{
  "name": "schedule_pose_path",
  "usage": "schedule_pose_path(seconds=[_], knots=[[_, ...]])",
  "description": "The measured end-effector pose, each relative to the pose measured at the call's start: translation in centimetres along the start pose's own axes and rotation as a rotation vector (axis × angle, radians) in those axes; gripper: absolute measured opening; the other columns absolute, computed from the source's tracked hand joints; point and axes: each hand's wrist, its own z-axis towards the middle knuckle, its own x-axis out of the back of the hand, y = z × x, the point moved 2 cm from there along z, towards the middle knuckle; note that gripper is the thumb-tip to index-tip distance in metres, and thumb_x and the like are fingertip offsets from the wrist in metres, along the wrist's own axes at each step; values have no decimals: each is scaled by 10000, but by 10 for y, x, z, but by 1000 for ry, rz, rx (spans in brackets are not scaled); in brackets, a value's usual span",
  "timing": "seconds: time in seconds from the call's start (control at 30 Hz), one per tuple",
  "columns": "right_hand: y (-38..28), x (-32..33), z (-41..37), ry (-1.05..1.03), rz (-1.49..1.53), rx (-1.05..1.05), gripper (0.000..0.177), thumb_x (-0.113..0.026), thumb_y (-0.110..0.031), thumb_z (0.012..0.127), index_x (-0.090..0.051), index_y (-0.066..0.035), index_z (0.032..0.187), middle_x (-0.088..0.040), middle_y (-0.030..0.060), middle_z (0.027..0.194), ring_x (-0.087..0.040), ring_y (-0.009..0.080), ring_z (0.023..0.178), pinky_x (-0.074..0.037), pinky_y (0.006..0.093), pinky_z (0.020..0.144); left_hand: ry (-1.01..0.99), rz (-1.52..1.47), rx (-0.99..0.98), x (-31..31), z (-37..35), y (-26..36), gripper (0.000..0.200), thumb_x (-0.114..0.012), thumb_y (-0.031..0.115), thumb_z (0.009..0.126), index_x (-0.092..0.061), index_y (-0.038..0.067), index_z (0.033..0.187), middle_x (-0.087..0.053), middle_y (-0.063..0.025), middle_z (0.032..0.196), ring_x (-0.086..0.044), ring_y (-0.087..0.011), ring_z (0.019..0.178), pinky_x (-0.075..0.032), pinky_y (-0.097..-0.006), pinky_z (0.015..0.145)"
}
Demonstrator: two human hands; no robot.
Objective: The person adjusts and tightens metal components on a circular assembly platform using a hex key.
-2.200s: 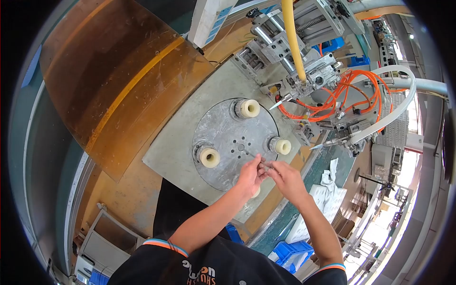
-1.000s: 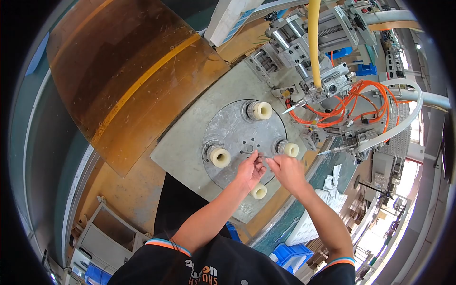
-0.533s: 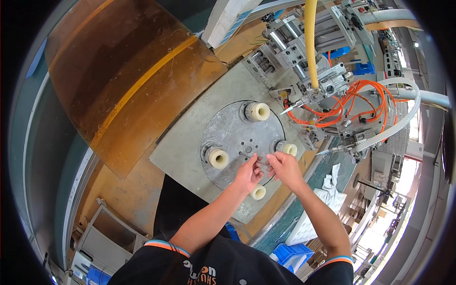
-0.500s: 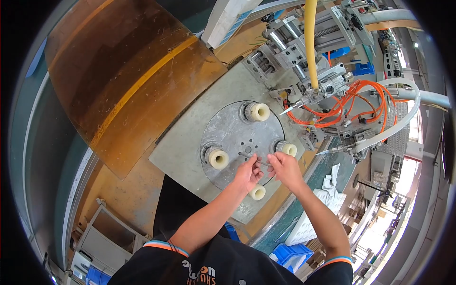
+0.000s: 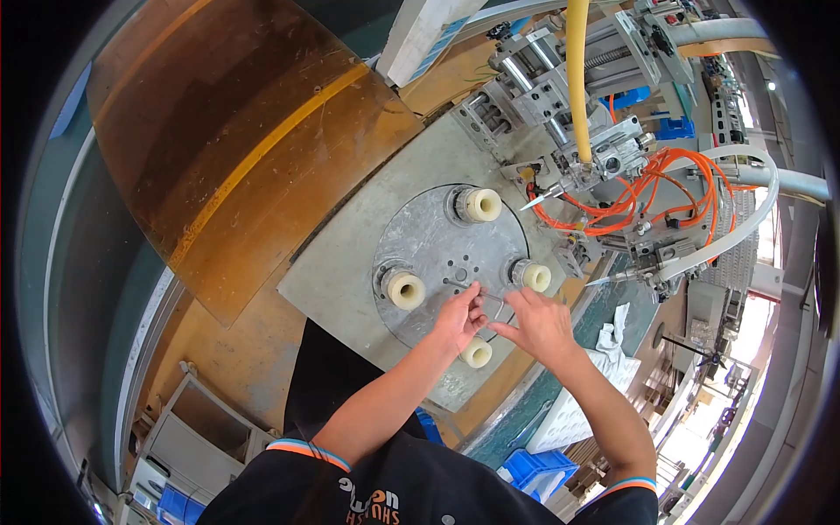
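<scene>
Over the round metal plate (image 5: 420,254), my left hand (image 5: 459,318) has its fingers closed on a thin metal rod (image 5: 492,298) that spans the gap between my hands. My right hand (image 5: 540,325) is at the rod's other end, its fingers bent round it and the thumb apart. Several cream plastic sleeves stand on metal holders around the plate: one at the back (image 5: 483,205), one at the left (image 5: 405,290), one beside my right hand (image 5: 535,278) and one below my hands (image 5: 476,353).
An amber transparent sheet (image 5: 254,157) lies at the upper left. At the upper right is a machine (image 5: 612,149) with pointed nozzles, orange tubes (image 5: 700,188) and a yellow hose (image 5: 577,79). A blue bin (image 5: 538,468) and white cloth (image 5: 612,334) are at the lower right.
My right hand has turned and shifted slightly right, with its thumb now further from its fingers. My left hand remains almost in place.
</scene>
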Motion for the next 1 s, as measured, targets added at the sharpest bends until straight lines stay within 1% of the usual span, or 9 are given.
schedule_pose_path(seconds=[0.03,0.17,0.37,0.43,0.57,0.63,0.77,0.83,1.0], knots=[[-4,6,-3,224,-98,194,250,-667,-287,778,-591,-56,720,-528,64,653,-599,258,680,-455,368,528,-2,1,3,0,1,-1,209,-585,288,894,-564,82,866,-473,54,623,-408,-59,505,-409,-234,511],[11,-12,7,204,-127,327,218,-656,-276,791,-592,-68,806,-560,68,713,-602,267,685,-460,359,536,51,51,19,2,-1,-3,206,-593,288,889,-568,84,869,-473,53,623,-404,-59,506,-398,-234,503],[23,-27,15,-173,751,-446,239,-685,-274,753,-559,-71,764,-578,44,826,-605,254,742,-483,374,571,31,16,7,1,-3,5,214,-608,291,880,-570,86,834,-472,50,622,-402,-64,505,-410,-243,508],[3,1,8,448,-29,133,288,-614,-296,834,-591,-38,707,-585,73,675,-601,279,632,-477,365,562,30,30,25,4,1,3,217,-608,293,880,-570,85,832,-473,49,623,-402,-67,505,-413,-246,514],[16,-10,11,253,-177,290,304,-616,-322,833,-608,-37,727,-598,81,680,-609,292,639,-479,359,563,39,23,15,2,1,2,214,-595,292,886,-581,80,857,-478,47,631,-407,-68,516,-417,-247,533],[25,-28,14,-99,387,-319,285,-681,-336,759,-601,-70,693,-590,53,750,-607,257,692,-483,357,563,28,-1,-4,-1,1,5,216,-587,292,889,-591,77,865,-479,47,637,-412,-65,527,-419,-249,537],[20,-28,9,-184,604,-376,278,-707,-340,710,-569,-99,697,-542,41,742,-594,239,717,-480,369,558,15,49,31,-2,-1,9,202,-577,280,897,-579,82,855,-483,51,646,-409,-64,520,-411,-244,531],[-7,6,4,235,-133,154,268,-710,-300,725,-582,-79,805,-545,64,673,-594,242,678,-477,365,555,32,65,50,0,-1,8,195,-568,277,905,-571,88,857,-490,50,660,-407,-64,513,-407,-244,531],[0,-11,18,230,-103,318,256,-681,-281,761,-545,-97,876,-533,72,640,-598,244,676,-473,368,536,11,72,38,2,0,6,205,-593,282,886,-587,86,829,-467,58,622,-410,-64,510,-417,-245,512]])
